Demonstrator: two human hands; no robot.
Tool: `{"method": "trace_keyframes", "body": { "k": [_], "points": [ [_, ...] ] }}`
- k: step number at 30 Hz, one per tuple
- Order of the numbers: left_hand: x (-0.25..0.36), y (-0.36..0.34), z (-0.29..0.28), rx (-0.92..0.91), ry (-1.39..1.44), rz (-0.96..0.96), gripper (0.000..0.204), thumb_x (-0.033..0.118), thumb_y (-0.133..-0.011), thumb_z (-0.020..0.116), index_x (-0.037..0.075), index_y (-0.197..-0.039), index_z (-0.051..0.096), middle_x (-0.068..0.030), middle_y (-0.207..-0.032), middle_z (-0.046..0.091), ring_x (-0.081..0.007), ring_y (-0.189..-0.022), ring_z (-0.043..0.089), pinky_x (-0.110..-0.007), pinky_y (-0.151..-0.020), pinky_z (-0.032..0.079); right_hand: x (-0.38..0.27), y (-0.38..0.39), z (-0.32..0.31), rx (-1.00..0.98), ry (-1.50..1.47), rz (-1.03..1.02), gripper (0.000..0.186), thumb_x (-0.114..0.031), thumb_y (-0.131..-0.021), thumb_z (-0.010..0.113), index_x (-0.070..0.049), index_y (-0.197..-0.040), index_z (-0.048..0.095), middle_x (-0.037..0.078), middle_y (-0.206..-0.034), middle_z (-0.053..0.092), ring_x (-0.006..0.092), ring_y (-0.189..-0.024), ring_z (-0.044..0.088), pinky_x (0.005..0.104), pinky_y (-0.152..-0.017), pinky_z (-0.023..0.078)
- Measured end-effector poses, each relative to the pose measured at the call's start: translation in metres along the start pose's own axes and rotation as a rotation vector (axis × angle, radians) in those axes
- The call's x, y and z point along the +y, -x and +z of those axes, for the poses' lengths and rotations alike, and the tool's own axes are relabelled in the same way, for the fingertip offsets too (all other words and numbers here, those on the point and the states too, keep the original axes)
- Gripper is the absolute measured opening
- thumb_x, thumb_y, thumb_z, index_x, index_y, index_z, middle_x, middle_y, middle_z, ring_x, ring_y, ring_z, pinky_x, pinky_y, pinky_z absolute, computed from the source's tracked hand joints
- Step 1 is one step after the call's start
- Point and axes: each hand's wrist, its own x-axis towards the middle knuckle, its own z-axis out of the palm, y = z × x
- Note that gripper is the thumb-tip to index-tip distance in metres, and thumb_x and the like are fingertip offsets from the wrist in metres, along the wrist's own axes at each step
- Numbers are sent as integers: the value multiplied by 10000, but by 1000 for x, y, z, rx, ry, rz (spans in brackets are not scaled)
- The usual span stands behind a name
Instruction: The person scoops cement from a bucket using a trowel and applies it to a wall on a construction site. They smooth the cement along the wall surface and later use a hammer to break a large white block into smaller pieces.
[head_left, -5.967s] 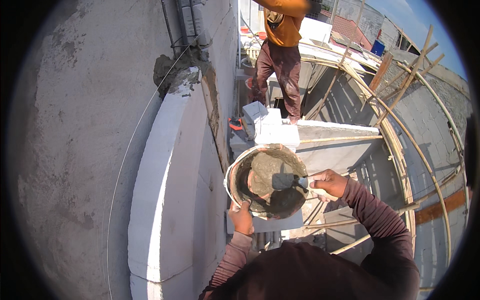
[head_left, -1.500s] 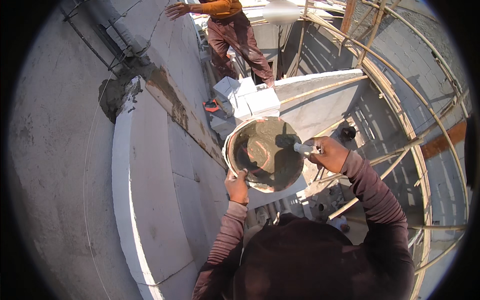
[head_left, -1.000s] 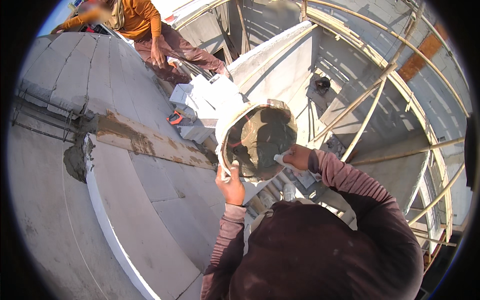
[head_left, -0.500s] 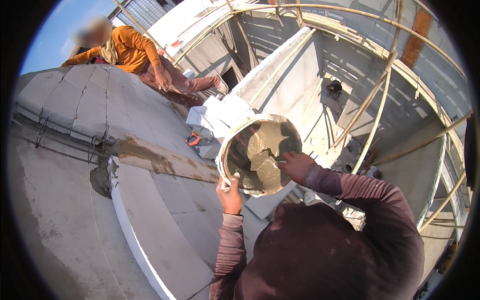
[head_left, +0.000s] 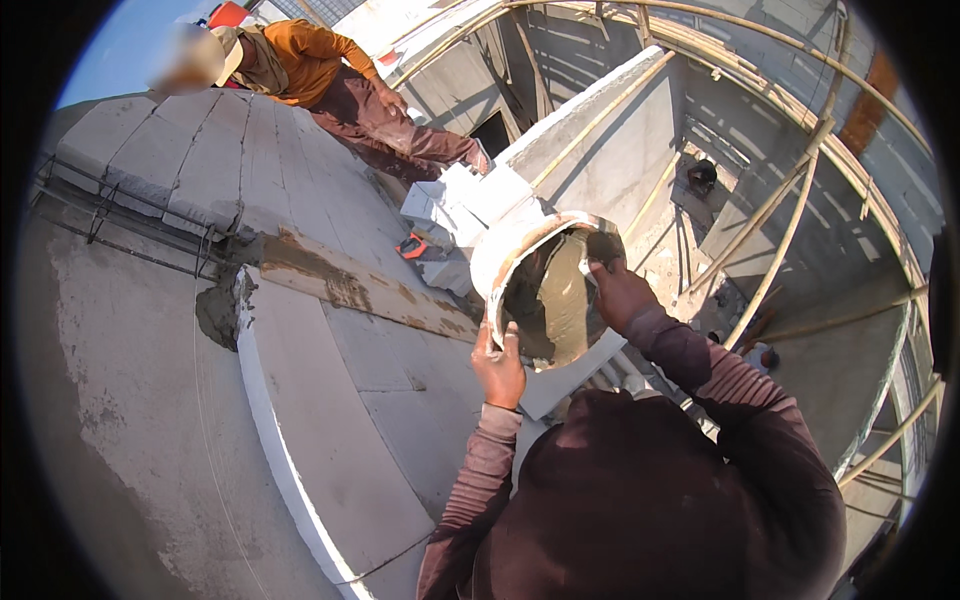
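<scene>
My left hand [head_left: 500,365] grips the left rim of a pale bucket [head_left: 490,255], which tilts over with wet grey mortar [head_left: 560,315] inside. My right hand [head_left: 620,295] is closed around a trowel handle at the bucket's right side; the blade [head_left: 603,247] sits near the far rim. Just beyond the bucket lie stacked white blocks [head_left: 445,205] and a red-orange tool [head_left: 410,247]. A mortar-smeared board [head_left: 350,285] runs along the block wall [head_left: 370,420] on my left.
A co-worker in orange [head_left: 320,70] leans at the wall's far end. Exposed rebar [head_left: 130,240] and a string line are at left. Bamboo poles [head_left: 780,210] span a deep walled space at right, with another person [head_left: 700,175] below. A partition wall [head_left: 590,110] runs behind the blocks.
The view has swung, so the wall now lies across the upper left. The bucket is more tipped and my right hand has moved up inside it. The co-worker has gone from standing to leaning low.
</scene>
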Motion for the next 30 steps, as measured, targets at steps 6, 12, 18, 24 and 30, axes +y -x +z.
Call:
{"method": "trace_keyframes", "body": {
  "k": [6, 12, 18, 24, 30],
  "points": [
    [26, -8, 4, -67, -74, 153, 398, 24, -934, 595, -110, -1304, 536, -172, -1190, 658, -160, -1054, 594, -300, -911, 475, 33, -24, 16, -107, -153, -103, 399, -279, -890, 582, -30, -1198, 628, 233, -956, 682, 306, -855, 708, 411, -657, 569],
    [29, -15, -17, -162, -50, 33, 478, 62, -942, 621, -73, -1384, 500, -182, -1302, 626, -176, -1167, 578, -316, -995, 442, 62, -13, 42, -545, -985, 184, 400, -339, -925, 592, -4, -1139, 633, 103, -720, 659, 165, -481, 607, 303, -379, 459],
    [29, -10, -16, -15, 111, 24, 407, 134, -945, 649, -88, -1275, 566, -137, -1177, 669, -158, -1050, 592, -304, -916, 469, 39, -10, 38, -677, -1269, 263, 482, -276, -944, 544, -34, -1360, 531, 91, -788, 665, 148, -527, 601, 289, -429, 480],
    [-10, -10, -1, 239, 519, -137, 302, 94, -950, 626, -50, -1213, 587, -53, -1085, 661, -119, -948, 583, -279, -851, 474, 3, -20, -27, -734, -1280, 195, 480, -210, -964, 468, -51, -1416, 484, 82, -812, 642, 131, -542, 582, 280, -467, 488],
    [-85, -6, -1, 452, 876, -278, 302, 22, -923, 603, -23, -1222, 596, -36, -1084, 658, -112, -933, 601, -254, -817, 467, -35, -47, -93, -781, -1135, 155, 378, -187, -958, 491, -23, -1294, 550, 96, -821, 640, 148, -561, 586, 281, -462, 471]
  ]
}}
